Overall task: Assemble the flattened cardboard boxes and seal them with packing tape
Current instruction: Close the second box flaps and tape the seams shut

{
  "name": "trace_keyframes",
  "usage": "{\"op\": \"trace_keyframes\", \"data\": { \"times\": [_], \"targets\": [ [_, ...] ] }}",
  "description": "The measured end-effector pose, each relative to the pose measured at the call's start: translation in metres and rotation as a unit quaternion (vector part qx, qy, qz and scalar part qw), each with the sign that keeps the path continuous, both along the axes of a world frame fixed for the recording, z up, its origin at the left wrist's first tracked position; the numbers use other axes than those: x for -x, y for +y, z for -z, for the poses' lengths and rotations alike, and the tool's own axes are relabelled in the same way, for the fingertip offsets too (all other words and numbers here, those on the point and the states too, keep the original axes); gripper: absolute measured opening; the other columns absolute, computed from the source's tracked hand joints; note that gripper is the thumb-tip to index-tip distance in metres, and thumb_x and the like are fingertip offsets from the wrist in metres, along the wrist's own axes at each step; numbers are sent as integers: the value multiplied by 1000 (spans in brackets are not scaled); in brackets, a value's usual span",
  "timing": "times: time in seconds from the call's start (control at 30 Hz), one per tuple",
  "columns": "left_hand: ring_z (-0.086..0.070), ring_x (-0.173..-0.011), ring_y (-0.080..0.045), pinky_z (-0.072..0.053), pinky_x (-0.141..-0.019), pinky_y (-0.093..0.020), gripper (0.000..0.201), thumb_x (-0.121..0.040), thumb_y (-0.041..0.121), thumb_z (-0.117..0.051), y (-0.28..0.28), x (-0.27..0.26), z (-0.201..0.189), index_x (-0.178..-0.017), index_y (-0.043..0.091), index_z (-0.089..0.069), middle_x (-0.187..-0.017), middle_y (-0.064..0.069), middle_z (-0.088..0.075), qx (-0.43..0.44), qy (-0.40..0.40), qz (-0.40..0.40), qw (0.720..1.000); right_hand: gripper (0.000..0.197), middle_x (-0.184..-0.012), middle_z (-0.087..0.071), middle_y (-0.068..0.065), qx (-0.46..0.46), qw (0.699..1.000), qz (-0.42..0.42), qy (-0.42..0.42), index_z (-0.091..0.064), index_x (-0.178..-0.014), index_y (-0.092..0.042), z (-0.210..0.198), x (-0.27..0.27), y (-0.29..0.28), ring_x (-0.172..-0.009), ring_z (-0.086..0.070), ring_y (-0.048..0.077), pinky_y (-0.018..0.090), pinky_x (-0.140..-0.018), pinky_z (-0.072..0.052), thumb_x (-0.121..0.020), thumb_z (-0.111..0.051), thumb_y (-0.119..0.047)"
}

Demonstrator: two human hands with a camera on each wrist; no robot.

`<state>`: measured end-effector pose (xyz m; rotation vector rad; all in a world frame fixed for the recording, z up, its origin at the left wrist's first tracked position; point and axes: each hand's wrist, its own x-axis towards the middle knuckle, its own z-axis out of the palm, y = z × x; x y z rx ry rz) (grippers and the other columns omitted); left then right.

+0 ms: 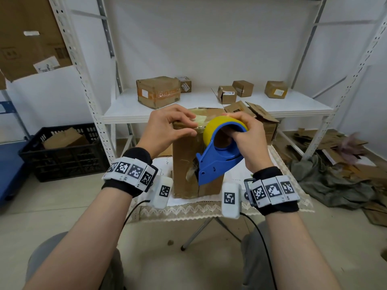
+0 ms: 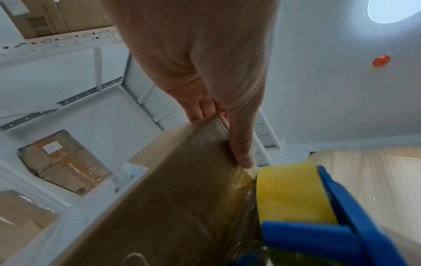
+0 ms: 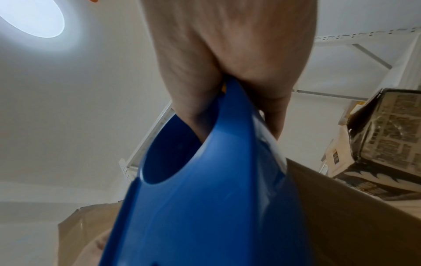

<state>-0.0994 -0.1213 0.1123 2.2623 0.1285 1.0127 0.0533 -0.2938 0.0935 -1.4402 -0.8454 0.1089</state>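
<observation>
A tall brown cardboard box (image 1: 186, 162) stands upright on a small table with a lace-edged cloth (image 1: 188, 208). My left hand (image 1: 167, 126) grips its top left corner, fingers over the top and thumb on the near face (image 2: 241, 153), pressing down the end of the tape. My right hand (image 1: 245, 139) grips a blue tape dispenser (image 1: 217, 162) through its core, holding the yellow tape roll (image 1: 211, 130) against the box's near face (image 2: 159, 207). Clear tape runs from the roll up over the top edge. In the right wrist view the blue dispenser (image 3: 205, 198) fills the middle.
Behind the table a white metal shelf (image 1: 209, 107) carries several small taped boxes (image 1: 158, 91). A black crate (image 1: 62, 151) with cardboard sits on the floor at left. Flattened cardboard and grey cloth (image 1: 326, 181) lie on the floor at right.
</observation>
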Motion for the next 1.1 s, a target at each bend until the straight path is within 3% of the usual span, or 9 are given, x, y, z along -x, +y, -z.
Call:
{"op": "trace_keyframes", "data": {
  "times": [0.1, 0.27, 0.43, 0.53, 0.6, 0.67, 0.8, 0.97, 1.1],
  "targets": [
    [-65, -105, -11, -55, -96, -38, 17, -79, 18, -86, -2, -1, 1, -91, 11, -76, -108, 3, -69, -25, 8, -4, 1000, 27, -113, -74, -1, -23, 999, -19, 41, -73, -103, -17, 0, -1, -3, -104, -68, 21, 30, -82, -57, -89, -69, 6],
    [-61, -105, -16, -53, -97, -43, 22, -78, 30, -85, -12, 6, 0, -89, 13, -75, -107, 0, -62, -16, -9, 12, 1000, 22, -93, -68, 8, -78, 989, -41, 120, -68, -102, -12, -4, 3, -19, -80, -64, 20, 28, -67, -55, -94, -61, 7],
    [-57, -104, -11, -46, -94, -25, 32, -80, 46, -79, -31, 19, -9, -94, 17, -76, -107, 0, -59, -22, -24, -18, 999, 19, -75, -64, 7, -98, 984, -29, 146, -65, -95, -10, -9, 7, -30, -62, -57, 21, 31, -59, -51, -95, -59, 8],
    [-54, -94, -6, -39, -81, -8, 50, -64, 54, -83, -42, 35, -17, -96, 17, -71, -108, 1, -58, -23, 2, 34, 999, 20, -66, -62, 5, -109, 980, -23, 167, -63, -91, -9, -13, 9, -38, -55, -53, 22, 28, -54, -50, -94, -57, 10],
    [-54, -91, -2, -40, -79, -6, 68, -54, 52, -91, -49, 43, -19, -106, 17, -65, -111, 3, -56, -56, 56, 81, 994, 22, -62, -61, 2, -116, 977, -18, 178, -61, -87, -9, -15, 12, -43, -53, -52, 19, 26, -52, -49, -94, -56, 10],
    [-56, -97, -7, -43, -83, -9, 74, -54, 46, -94, -55, 48, -18, -115, 19, -61, -117, 6, -52, -96, 107, 101, 985, 24, -59, -59, 1, -124, 973, -14, 192, -60, -84, -10, -15, 15, -47, -52, -51, 17, 25, -51, -48, -95, -55, 11],
    [-57, -108, -16, -49, -96, -30, 47, -71, 25, -91, -64, 51, -16, -110, 21, -64, -121, 6, -52, -105, 119, 111, 981, 26, -56, -58, -1, -137, 966, -7, 221, -60, -84, -11, -13, 17, -50, -49, -52, 14, 24, -51, -49, -96, -53, 10],
    [-60, -107, -22, -52, -90, -34, 19, -79, 10, -82, -69, 49, -17, -95, 16, -74, -113, 3, -63, -93, 53, 104, 989, 21, -64, -62, 3, -138, 958, -4, 250, -64, -90, -10, -7, 13, -51, -54, -56, 16, 27, -56, -52, -96, -55, 8],
    [-64, -108, -21, -54, -94, -37, 10, -84, 18, -79, -78, 41, -9, -85, 9, -74, -108, -1, -70, -23, -38, 80, 996, 16, -69, -59, 7, -113, 954, -21, 279, -63, -92, -9, -4, 13, -53, -60, -56, 19, 31, -62, -50, -96, -55, 4]
  ]
}}
